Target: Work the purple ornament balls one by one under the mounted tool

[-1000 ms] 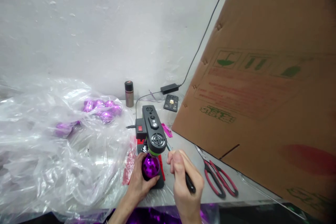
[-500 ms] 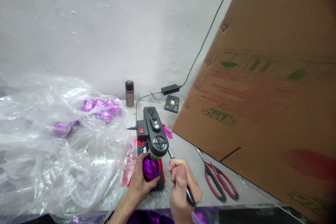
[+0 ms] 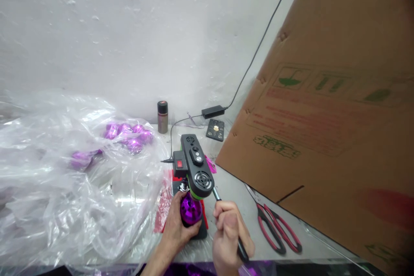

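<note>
A shiny purple bauble [image 3: 190, 209] sits under the front end of a black-and-green bench machine [image 3: 196, 164] with round vents on top and a red switch at its side. My left hand [image 3: 177, 220] is closed around the bauble, fingers on its left and thumb along its lower edge. Wrapped in my right hand [image 3: 231, 233] is the machine's lever handle [image 3: 243, 252], a metal rod with a black grip, on the machine's right. The machine's head hides the top of the bauble and where it meets the tool.
Clear plastic sheeting [image 3: 80, 207] covers the left side, with several purple baubles [image 3: 132, 136] under it. Red-handled scissors [image 3: 280, 230] lie at right beside a large cardboard box [image 3: 323, 116]. A capped bottle [image 3: 162, 117], power adapter [image 3: 213, 111] and dark card [image 3: 215, 130] are near the wall.
The camera view has shifted slightly, moving the scene a little right and down. Both hands keep their grips, and the lever looks about the same.
</note>
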`<state>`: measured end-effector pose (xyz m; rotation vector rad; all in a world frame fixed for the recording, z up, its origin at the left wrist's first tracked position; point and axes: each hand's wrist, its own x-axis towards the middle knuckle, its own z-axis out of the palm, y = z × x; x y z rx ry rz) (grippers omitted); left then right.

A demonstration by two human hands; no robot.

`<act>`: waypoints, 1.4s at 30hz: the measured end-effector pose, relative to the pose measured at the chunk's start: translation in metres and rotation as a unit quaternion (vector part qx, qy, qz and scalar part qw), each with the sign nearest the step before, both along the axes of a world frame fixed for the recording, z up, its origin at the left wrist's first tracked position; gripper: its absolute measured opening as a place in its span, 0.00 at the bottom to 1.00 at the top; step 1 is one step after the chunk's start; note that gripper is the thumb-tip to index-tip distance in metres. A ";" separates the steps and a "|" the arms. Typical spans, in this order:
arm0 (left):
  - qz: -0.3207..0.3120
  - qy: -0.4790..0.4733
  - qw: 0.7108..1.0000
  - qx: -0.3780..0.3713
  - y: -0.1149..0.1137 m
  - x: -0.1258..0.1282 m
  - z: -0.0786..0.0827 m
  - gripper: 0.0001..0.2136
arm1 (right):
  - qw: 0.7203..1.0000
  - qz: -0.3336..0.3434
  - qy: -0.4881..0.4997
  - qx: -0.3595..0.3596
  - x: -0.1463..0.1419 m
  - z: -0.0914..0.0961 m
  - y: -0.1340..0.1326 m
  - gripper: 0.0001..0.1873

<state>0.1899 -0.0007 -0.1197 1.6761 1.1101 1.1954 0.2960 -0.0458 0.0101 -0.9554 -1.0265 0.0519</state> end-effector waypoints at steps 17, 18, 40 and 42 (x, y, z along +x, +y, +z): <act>-0.006 0.007 1.000 0.029 0.000 0.000 -0.002 0.36 | 0.999 -0.024 0.034 0.012 -0.008 0.012 0.003 0.25; -0.006 0.008 1.000 0.027 0.000 0.000 -0.002 0.36 | 0.999 -0.028 0.033 0.019 -0.008 0.012 0.004 0.25; -0.018 0.007 1.000 0.018 0.001 0.001 0.000 0.34 | 0.998 -0.035 -0.033 0.049 -0.008 -0.045 0.006 0.27; -0.013 0.008 1.000 0.015 0.001 0.001 0.001 0.35 | 0.997 -0.032 -0.059 0.048 -0.003 -0.047 0.005 0.27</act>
